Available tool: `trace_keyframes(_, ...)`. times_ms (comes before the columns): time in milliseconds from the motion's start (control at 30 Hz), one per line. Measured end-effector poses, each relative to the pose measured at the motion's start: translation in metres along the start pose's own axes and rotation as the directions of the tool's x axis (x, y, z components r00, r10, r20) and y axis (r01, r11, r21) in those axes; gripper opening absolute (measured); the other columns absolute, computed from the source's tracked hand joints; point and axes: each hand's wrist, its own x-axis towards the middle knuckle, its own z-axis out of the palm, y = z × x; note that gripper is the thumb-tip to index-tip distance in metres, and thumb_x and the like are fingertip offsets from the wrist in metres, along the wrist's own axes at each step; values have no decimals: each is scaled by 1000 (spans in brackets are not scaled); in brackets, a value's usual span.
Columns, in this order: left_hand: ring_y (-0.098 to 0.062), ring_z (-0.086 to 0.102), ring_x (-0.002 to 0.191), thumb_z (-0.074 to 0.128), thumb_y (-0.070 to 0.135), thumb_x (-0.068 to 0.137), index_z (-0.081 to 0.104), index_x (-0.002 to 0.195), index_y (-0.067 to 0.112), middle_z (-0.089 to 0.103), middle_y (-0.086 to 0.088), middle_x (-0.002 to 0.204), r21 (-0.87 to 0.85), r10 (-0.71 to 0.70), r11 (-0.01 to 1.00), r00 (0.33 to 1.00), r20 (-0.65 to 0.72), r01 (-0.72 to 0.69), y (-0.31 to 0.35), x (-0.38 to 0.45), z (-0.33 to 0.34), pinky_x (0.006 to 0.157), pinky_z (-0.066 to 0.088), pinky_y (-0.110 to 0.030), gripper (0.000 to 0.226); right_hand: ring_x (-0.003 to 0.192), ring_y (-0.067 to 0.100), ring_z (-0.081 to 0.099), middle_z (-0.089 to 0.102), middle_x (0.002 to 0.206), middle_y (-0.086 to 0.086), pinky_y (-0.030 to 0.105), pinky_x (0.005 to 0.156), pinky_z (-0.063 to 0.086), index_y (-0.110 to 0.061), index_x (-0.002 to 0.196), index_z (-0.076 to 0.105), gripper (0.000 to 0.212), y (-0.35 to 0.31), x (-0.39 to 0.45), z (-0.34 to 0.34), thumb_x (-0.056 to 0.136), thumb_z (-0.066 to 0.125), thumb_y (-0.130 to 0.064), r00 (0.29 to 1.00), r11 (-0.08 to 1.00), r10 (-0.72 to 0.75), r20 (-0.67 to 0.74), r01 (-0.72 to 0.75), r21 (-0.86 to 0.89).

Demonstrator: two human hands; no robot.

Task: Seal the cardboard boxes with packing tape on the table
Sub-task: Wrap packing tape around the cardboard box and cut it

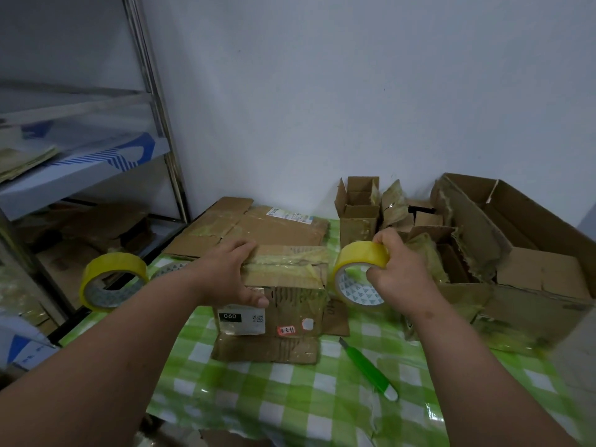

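Table (pixel 290 398) wearing green checked cloth. Box (pixel 283 298) sitting mid-table on flat cardboard (pixel 267 350); cutter (pixel 367 369) lying toward near right; flattened carton (pixel 258 225) at far edge; open boxes (pixel 516 253) crowding far right corner; tape roll (pixel 113 279) resting at left edge.

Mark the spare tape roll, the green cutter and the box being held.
spare tape roll (pixel 113 279), head view, yellow outer band.
green cutter (pixel 367 369), head view, middle of handle.
box (pixel 290 296), head view, front face beside the left hand (pixel 225 272).

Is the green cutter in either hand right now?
No, the green cutter lies on the tablecloth; the right hand holds a tape roll, the left hand the box.
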Motion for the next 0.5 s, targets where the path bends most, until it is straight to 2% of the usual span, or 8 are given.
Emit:
trace_keyframes(100, -20, 8, 149, 73, 72, 62, -1, 157, 28, -1, 12, 163, 12, -6, 1000, 1000, 14, 6, -3, 4, 2, 119, 18, -40, 128, 69, 22, 53, 53, 79, 5, 37, 58, 46, -32, 100, 40, 31, -3, -1, 6, 85, 54, -10, 1000, 996, 23, 21, -21, -82)
trace_keyframes(200, -22, 5, 150, 69, 77, 60, -8, 152, 45, -2, 11, 163, 0, 7, 1000, 999, 47, -7, -6, 7, 3, 120, 19, -43, 124, 69, 23, 54, 53, 79, 6, 36, 57, 46, -29, 104, 43, 31, -6, 0, 8, 85, 52, -7, 995, 993, 45, 83, -36, -116)
trace_keyframes(333, -26, -1, 151, 48, 96, 40, 0, 147, 59, -8, 8, 163, -29, 9, 1000, 995, 104, -6, -3, 2, 0, 120, 16, -51, 123, 68, 20, 53, 54, 82, 6, 29, 53, 41, -29, 115, 45, 40, -11, 8, 6, 85, 49, -4, 985, 991, 93, 145, -78, -106)
trace_keyframes(433, -30, -7, 151, 34, 92, 56, 2, 148, 57, -12, 8, 164, -36, -22, 999, 995, 94, 26, 3, -2, -1, 120, 11, -57, 104, 71, 23, 53, 55, 86, 9, 30, 54, 39, -27, 122, 45, 42, -14, 11, 11, 86, 47, -4, 974, 986, 157, 165, -145, -81)
trace_keyframes(500, -29, -17, 149, 17, 90, 61, -2, 150, 54, -16, 7, 163, 76, -76, 995, 995, 58, 72, 9, -2, -1, 120, 4, -57, 98, 71, 24, 53, 55, 85, 10, 29, 53, 38, -24, 120, 44, 39, -14, 9, 14, 87, 47, -4, 967, 982, 187, 171, -178, -67)
